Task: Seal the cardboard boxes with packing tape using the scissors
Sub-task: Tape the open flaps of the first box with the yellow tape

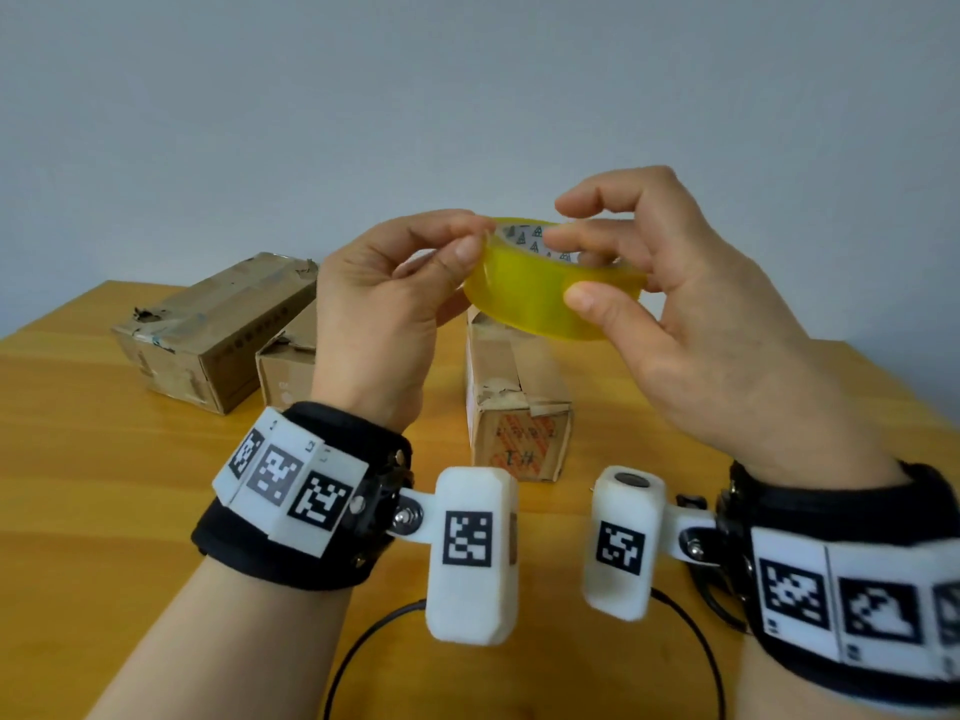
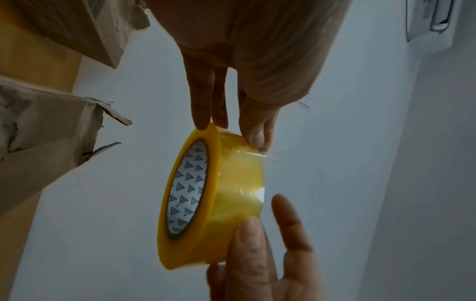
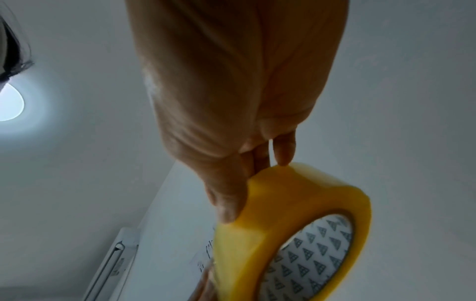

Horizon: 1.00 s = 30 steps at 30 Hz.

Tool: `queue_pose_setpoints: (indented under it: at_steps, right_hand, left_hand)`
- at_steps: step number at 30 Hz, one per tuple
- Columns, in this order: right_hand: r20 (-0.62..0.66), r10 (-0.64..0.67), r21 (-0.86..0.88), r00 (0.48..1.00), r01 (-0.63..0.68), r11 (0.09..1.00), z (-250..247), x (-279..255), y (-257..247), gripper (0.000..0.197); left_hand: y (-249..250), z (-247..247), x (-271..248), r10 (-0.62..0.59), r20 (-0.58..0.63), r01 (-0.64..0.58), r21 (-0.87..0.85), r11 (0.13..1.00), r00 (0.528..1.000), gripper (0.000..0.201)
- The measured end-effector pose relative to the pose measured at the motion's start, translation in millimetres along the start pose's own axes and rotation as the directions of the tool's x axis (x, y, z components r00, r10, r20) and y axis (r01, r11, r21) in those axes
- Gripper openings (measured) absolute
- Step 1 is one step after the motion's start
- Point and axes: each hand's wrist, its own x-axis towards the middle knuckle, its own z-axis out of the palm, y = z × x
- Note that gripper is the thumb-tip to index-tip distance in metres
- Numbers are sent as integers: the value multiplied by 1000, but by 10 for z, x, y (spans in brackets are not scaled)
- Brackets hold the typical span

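Head view: three cardboard boxes shut on surface, contents hidden; both hands pinching tape roll; scissors unseen.

Plain grey-white wall behind a yellow wooden table. Round bright lamp glowing up on the ceiling.

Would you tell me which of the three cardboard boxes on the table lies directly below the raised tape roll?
The rightmost box, with the orange-red print on its near end. It sits under the tape roll; the other two boxes lie further left.
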Motion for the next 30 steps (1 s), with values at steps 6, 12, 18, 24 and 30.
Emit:
queue_pose_setpoints:
  at_steps: [6,12,18,24,30]
  right_hand:
    - [145,63,-95,987,-49,994,51,36,67,62]
    - [95,-5,-105,995,15,994,37,32,54,35]
    - [14,91,-103,996,-89,991,-124,-42,124,37]
    - [-101,70,-174,992,-87,981,-70,3,240,44]
    - [-351,52,-142,935,-108,984,12,41,365,46]
  left_hand:
    - [76,-77,36,-56,-50,52,-64,997,997,9]
    - [109,-96,29,5,-81,-3,18,1000,997,10]
    - [141,-136,46,23,-19,-20,149,989,1000,16]
    - [170,-139,50,-225,64,221,66,973,972,10]
    - [196,-98,40,-359,148,370,-51,928,921,10]
